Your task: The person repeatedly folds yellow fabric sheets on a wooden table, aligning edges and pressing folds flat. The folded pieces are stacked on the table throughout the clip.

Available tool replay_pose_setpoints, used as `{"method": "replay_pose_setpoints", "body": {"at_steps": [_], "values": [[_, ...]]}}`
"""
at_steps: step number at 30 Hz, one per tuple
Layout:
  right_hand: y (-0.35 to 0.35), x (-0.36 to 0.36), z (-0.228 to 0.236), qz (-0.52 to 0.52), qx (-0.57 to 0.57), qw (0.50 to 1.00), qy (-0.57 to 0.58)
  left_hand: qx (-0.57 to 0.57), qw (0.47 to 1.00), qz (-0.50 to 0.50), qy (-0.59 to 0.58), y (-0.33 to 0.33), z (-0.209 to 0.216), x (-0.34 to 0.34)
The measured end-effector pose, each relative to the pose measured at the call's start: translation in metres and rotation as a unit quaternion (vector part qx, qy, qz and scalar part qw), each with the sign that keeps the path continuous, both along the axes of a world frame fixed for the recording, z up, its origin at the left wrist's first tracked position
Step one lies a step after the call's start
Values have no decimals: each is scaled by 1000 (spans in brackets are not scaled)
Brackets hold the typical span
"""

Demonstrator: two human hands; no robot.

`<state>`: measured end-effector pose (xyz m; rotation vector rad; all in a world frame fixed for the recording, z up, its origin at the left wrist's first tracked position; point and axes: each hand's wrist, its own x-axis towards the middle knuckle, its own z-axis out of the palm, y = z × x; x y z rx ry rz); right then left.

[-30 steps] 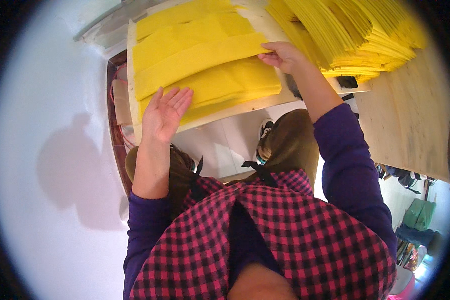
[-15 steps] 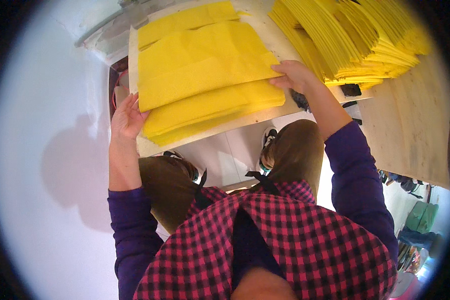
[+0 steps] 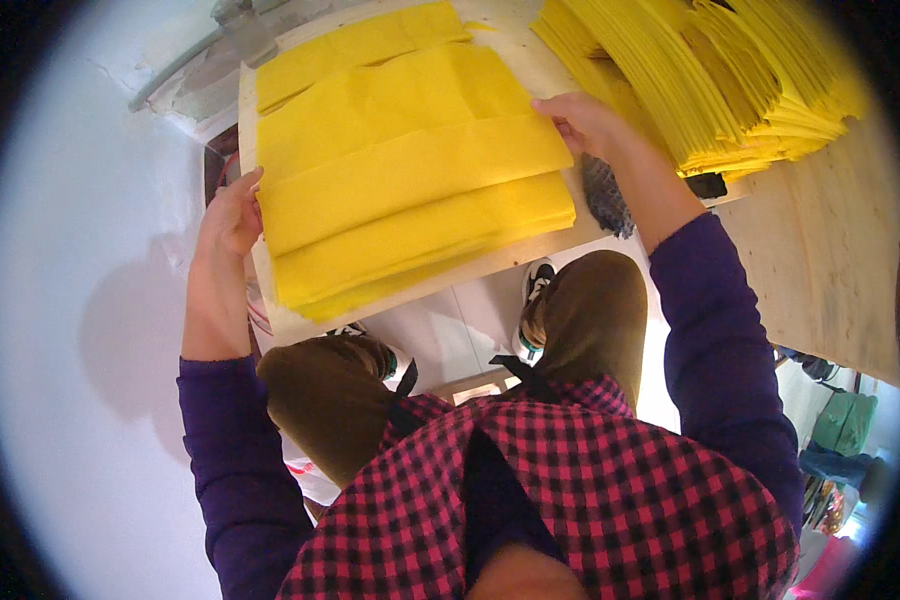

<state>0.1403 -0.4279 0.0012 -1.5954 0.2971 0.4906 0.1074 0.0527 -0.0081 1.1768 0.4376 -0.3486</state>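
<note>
Layered yellow cloth-like sheets lie on a pale wooden board in front of me, their lower edges stepped one below another. My left hand is at the left edge of the upper sheet, thumb and fingers closed at the margin. Across from it, my right hand pinches the right edge, thumb on top and the other fingers curled partly out of sight. Between the two hands a faint line crosses the upper sheet.
Tall stacks of folded yellow sheets stand at the far right on a wooden table. A dark grey textured piece sits by my right wrist. A white wall rises at the left, and a green bag is at lower right.
Both hands have moved farther away along the side edges of the upper sheet. A crosswise line now shows between them, and the sheets appear slightly lower at the near left.
</note>
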Motion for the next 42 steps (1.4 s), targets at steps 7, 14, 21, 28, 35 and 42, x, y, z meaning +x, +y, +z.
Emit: {"method": "replay_pose_setpoints", "body": {"at_steps": [7,14,21,28,35,42], "values": [[9,43,3,23,-63,998,-19,44,999,29,11,-16,16,27],[18,71,10,72,-37,996,-23,30,998,-54,-12,-6,7,49],[12,81,4,93,-97,985,-105,58,990,-87,-91,5,-3,51],[12,72,6,141,-128,962,-195,131,977,-35,-165,-3,-3,38],[9,71,15,160,-167,953,-193,111,979,-41,-166,-1,3,36],[8,82,23,173,-172,961,-130,84,980,-100,-151,10,4,42]]}}
